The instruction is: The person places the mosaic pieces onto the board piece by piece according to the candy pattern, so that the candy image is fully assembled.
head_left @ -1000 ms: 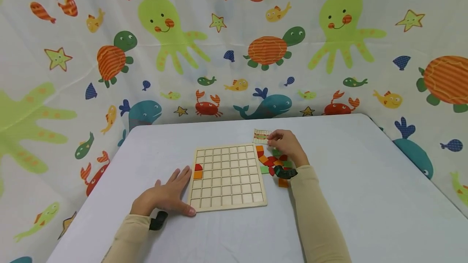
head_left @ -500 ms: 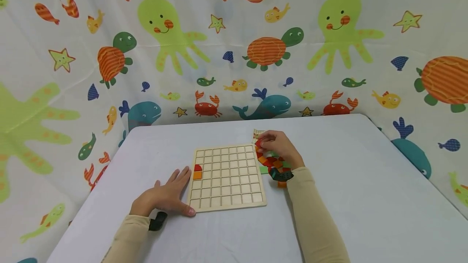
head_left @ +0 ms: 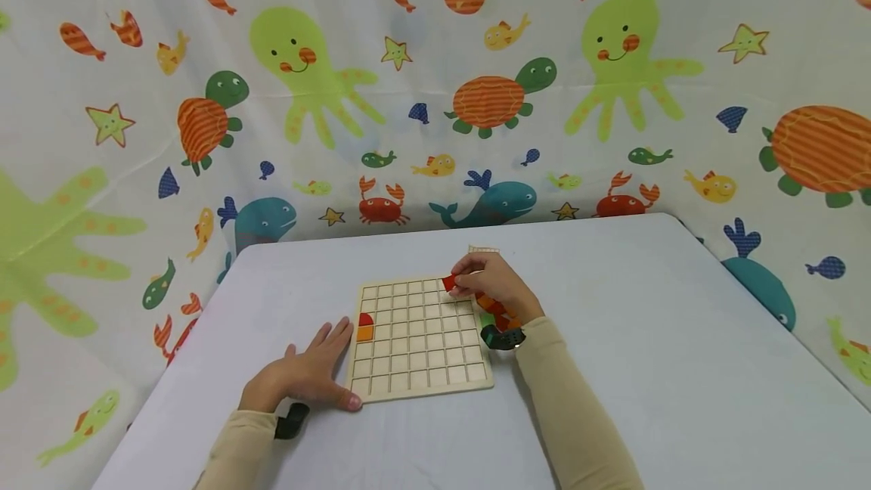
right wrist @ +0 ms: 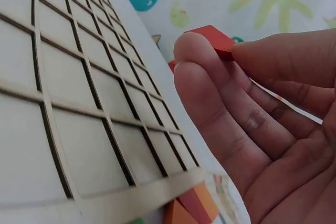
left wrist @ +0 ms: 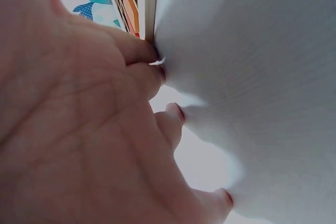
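A wooden grid board (head_left: 418, 360) lies on the white table. Along its left edge rests my left hand (head_left: 306, 375), fingers spread, the thumb at the near left corner. In the left wrist view its fingertips (left wrist: 178, 113) touch the cloth beside the board's side. My right hand (head_left: 495, 283) pinches a small red tile (head_left: 449, 283) between thumb and fingers, above the board's far right corner. The right wrist view shows the red tile (right wrist: 212, 38) raised off the grid; its full outline is partly hidden. A rounded red tile (head_left: 366, 319) and an orange square tile (head_left: 365, 333) sit in the left column.
Several red, orange and green tiles (head_left: 502, 317) lie right of the board, partly covered by the right hand and wrist. Behind that hand a small pattern card (head_left: 483, 249) shows only its top. A curtain with sea animals (head_left: 381, 97) hangs behind the table.
My right hand has come from beside the card, holding the red tile, and moved left and nearer over the board's far right corner. The left hand has stayed on the board's left edge.
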Demonstrator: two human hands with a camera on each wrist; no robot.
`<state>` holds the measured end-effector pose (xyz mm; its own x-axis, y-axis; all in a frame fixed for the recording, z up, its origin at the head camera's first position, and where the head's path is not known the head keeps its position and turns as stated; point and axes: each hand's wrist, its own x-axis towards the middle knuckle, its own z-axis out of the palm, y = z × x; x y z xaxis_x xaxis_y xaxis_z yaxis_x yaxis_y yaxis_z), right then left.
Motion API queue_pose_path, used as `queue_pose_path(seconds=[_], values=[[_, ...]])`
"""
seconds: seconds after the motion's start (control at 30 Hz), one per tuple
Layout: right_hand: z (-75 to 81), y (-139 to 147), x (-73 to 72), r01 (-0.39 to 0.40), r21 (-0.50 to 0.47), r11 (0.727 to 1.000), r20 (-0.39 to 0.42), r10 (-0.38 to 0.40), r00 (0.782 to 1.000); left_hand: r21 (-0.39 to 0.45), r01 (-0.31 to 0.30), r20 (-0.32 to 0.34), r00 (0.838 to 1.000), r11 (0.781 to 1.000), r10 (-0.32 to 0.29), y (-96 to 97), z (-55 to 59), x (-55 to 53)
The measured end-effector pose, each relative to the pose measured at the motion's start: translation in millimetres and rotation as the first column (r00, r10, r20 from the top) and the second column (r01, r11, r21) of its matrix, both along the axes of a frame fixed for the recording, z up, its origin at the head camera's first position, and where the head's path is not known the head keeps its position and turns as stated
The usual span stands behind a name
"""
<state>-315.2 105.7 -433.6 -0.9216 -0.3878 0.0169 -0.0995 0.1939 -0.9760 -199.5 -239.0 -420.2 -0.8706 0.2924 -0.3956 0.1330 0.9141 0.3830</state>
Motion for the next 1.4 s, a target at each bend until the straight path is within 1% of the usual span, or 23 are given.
queue_pose_path(seconds=[0.07, 0.2, 0.3, 0.4, 0.63, 0.73, 0.97, 1.03, 1.13, 1.4], values=[[2.2, -5, 2.4, -0.027, -0.031, 0.999, 0.015, 0.027, 1.000, 0.001, 0.000, -0.001, 1.000, 1.000, 0.000, -0.5, -0.6, 0.5], [4.7, -15, 5.1, -0.090, -0.063, 0.994, 0.016, 0.091, 0.996, 0.010, 0.002, -0.002, 1.000, 1.000, -0.002, -1.1, -1.0, 1.4], [6.2, -21, 7.0, -0.137, -0.079, 0.987, 0.006, 0.138, 0.990, 0.012, 0.005, -0.005, 1.000, 1.000, -0.005, -0.9, -1.2, 1.5], [7.1, -26, 8.6, -0.163, -0.089, 0.983, -0.006, 0.163, 0.987, 0.012, 0.006, -0.009, 1.000, 1.000, -0.005, 0.1, -1.2, 0.9], [11.2, -40, 14.5, -0.205, -0.087, 0.975, 0.028, 0.208, 0.978, 0.010, -0.001, -0.008, 1.000, 1.000, 0.001, 0.8, -1.2, 0.9], [10.3, -46, 16.8, -0.222, -0.083, 0.971, 0.029, 0.225, 0.974, 0.004, -0.003, -0.006, 1.000, 1.000, 0.003, 0.5, -1.9, 0.7], [6.2, -68, 24.4, -0.304, -0.046, 0.952, 0.026, 0.305, 0.952, -0.003, -0.002, -0.005, 1.000, 1.000, 0.002, 0.9, -1.4, 0.5], [6.4, -73, 27.5, -0.307, -0.038, 0.951, 0.029, 0.308, 0.951, -0.005, -0.001, -0.003, 1.000, 1.000, 0.001, 0.9, -0.8, 0.8], [5.7, -79, 31.1, -0.297, -0.024, 0.955, 0.020, 0.297, 0.955, -0.009, 0.001, 0.000, 1.000, 1.000, -0.001, 0.9, -0.3, 0.9], [0.8, -95, 35.9, -0.283, -0.012, 0.959, 0.003, 0.283, 0.959, -0.012, 0.010, -0.006, 1.000, 1.000, -0.010, -0.5, -1.5, 0.3]])
